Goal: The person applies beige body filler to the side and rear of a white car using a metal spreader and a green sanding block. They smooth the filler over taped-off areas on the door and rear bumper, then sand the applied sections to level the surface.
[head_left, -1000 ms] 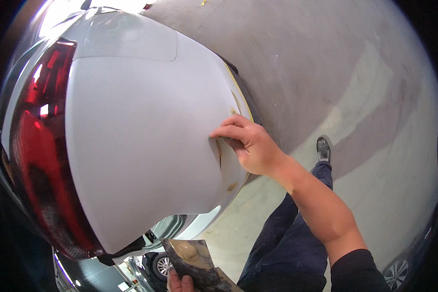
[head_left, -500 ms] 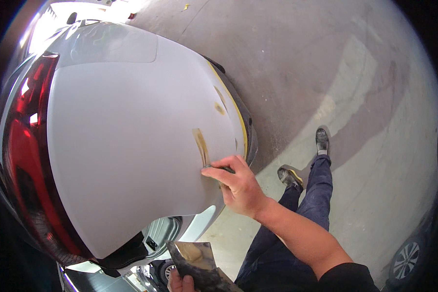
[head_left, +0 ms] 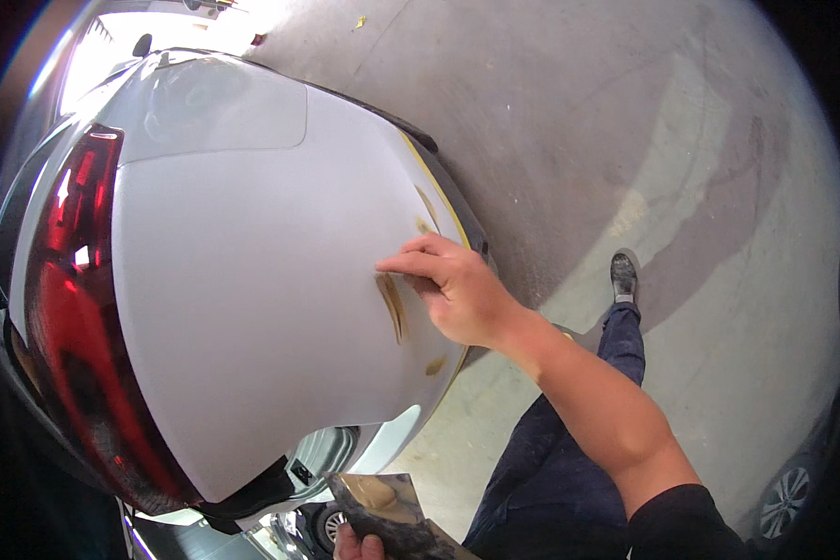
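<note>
Over the white-grey car body panel (head_left: 252, 289), my right hand (head_left: 462, 289) has its fingers and thumb pinched on a small filler spreader, almost wholly hidden by the fingers in this view. Just below the fingertips runs a long tan streak of filler (head_left: 394, 313). Smaller filler spots lie nearby: one (head_left: 435, 366) close to the panel's lower right edge, another (head_left: 424, 226) above my hand. At the bottom, my left hand (head_left: 359, 544) grips a dark, smeared filler mixing plate (head_left: 403, 523) carrying a tan dollop of filler (head_left: 378, 495).
A red tail light (head_left: 75, 308) borders the panel on the left. Yellow masking tape (head_left: 450, 207) follows the right edge beside dark trim. My leg and shoe (head_left: 623, 275) stand on the concrete floor (head_left: 569, 112). Another car's wheel (head_left: 786, 495) shows at lower right.
My right hand has moved up along the panel, from the lower end of the streak to its upper end. The lower filler spot has come into view. The mixing plate has shifted slightly.
</note>
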Action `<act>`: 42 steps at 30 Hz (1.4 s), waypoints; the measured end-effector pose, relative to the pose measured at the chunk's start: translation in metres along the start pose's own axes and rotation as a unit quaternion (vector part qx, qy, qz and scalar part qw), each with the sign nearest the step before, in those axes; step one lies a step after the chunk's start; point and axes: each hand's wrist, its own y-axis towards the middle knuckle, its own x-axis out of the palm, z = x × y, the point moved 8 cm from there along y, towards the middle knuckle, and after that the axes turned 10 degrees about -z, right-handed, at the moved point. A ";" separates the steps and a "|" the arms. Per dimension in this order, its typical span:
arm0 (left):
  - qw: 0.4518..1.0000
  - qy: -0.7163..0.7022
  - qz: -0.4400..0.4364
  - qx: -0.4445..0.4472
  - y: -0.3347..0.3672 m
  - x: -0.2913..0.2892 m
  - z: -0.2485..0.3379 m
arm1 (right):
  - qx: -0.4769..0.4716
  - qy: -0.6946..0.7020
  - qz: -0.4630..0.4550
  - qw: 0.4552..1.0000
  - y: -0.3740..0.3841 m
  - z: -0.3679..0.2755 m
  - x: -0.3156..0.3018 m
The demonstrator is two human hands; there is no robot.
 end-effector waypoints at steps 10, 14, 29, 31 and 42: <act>0.988 -0.129 -0.015 -0.078 0.000 0.012 -0.032 | -0.002 -0.058 0.009 0.998 -0.030 -0.003 0.027; 0.981 -0.174 -0.020 -0.086 0.000 0.015 -0.037 | 0.008 -0.094 0.058 0.994 -0.064 -0.010 0.050; 0.988 -0.150 -0.029 -0.023 -0.007 0.012 -0.018 | -0.046 -0.129 0.018 0.990 -0.019 -0.020 -0.013; 0.988 -0.151 -0.022 -0.014 -0.003 0.014 -0.004 | -0.060 -0.140 0.002 0.988 -0.008 -0.023 -0.009; 0.996 -0.072 -0.002 -0.051 -0.003 0.007 -0.018 | -0.046 -0.144 -0.002 0.988 -0.020 -0.019 0.021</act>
